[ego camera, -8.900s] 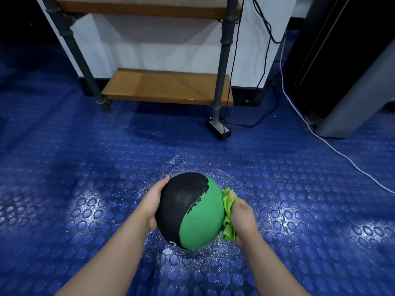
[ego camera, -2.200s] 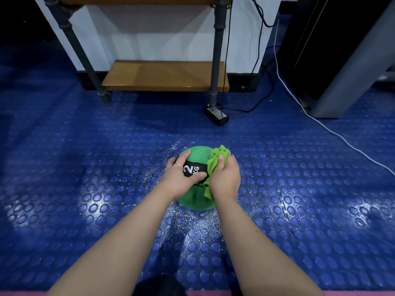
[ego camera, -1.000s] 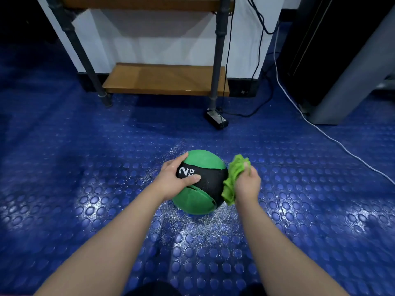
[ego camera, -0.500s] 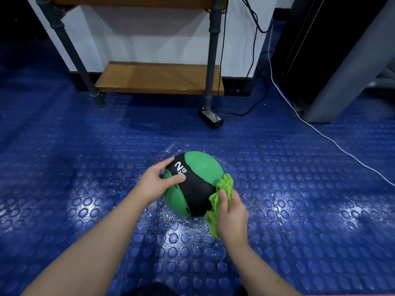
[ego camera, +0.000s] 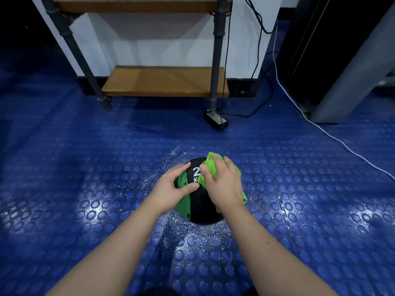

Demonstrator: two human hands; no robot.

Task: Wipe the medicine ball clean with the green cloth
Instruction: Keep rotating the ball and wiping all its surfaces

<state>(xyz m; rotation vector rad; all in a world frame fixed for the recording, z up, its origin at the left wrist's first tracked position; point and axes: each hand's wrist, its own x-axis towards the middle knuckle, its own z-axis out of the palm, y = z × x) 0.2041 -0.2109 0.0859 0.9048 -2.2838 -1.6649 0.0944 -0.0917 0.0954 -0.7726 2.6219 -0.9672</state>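
A black and green medicine ball (ego camera: 198, 208) with a white "2 KG" mark rests on the blue studded floor, low in the middle of the view. My left hand (ego camera: 171, 189) grips its left side, thumb across the black band. My right hand (ego camera: 222, 184) holds the bunched green cloth (ego camera: 210, 169) and presses it onto the top right of the ball. The ball's right side is hidden under the cloth and hand.
White powder specks lie on the floor (ego camera: 85, 167) around the ball. Behind stands a metal rack with a low wooden shelf (ego camera: 164, 81). A black power brick (ego camera: 216, 120) and cables lie near the rack leg. A white cable (ego camera: 333, 138) and a grey machine base (ego camera: 350, 77) are at the right.
My right hand carried the cloth from the ball's lower right side up onto its top. The ball turned, so its black band now faces me. My left hand stayed on the left side.
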